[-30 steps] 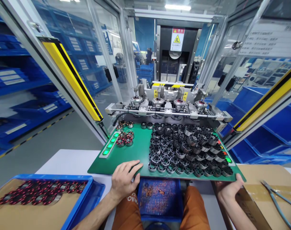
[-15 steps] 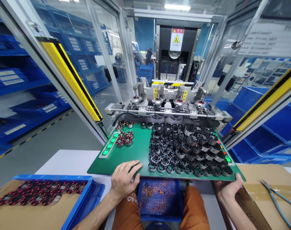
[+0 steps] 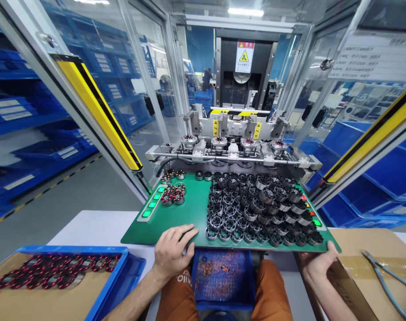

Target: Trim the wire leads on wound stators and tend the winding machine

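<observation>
My left hand lies on the front edge of the green work board, its fingers stretched out and nothing in its grasp. At the board's front right corner, my right hand has its thumb against the edge, with its other fingers hidden underneath. Dark bare stator cores stand in stacked rows on the board's right side. Several copper-wound stators sit at its left. Behind the board, a winding machine carries wound stators on its spindles, below a plate with yellow warning labels.
On the left, a blue tray holds wound red stators on cardboard. Pliers lie on a cardboard box at right. A blue bin with wire scraps sits between the knees. Yellow posts flank the machine opening.
The machine's striped bar and the clamps above the spindles have shifted, and more of the yellow-black stripe shows. Both my hands stay in place; the view moves very slightly.
</observation>
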A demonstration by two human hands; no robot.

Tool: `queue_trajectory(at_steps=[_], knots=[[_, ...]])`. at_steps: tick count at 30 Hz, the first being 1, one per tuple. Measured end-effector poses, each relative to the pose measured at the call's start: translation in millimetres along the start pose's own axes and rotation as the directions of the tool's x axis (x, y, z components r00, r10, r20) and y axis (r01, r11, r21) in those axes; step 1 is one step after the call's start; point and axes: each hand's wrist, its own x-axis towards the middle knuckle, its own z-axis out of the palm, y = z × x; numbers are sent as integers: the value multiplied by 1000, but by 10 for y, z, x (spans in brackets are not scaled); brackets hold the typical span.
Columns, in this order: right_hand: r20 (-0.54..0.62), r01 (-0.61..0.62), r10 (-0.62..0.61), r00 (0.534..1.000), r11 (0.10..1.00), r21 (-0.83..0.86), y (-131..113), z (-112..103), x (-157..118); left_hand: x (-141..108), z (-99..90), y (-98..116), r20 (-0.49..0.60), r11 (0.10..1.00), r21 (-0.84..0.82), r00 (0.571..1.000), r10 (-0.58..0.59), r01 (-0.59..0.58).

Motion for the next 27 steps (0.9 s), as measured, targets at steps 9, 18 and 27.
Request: queue_trajectory(at_steps=[9,18,27], knots=[[-29,-20,20,999,1000,19,26,-34,36,12,-1,4,-9,1000,2,1000,7,-7],[-30,-10,10,999,1000,17,41,-40,40,12,2,4,-13,1000,6,1000,11,-11],[-17,-10,10,1000,1000,2,56,-48,65,-5,11,-2,-6,1000,2,1000,8,-8]])
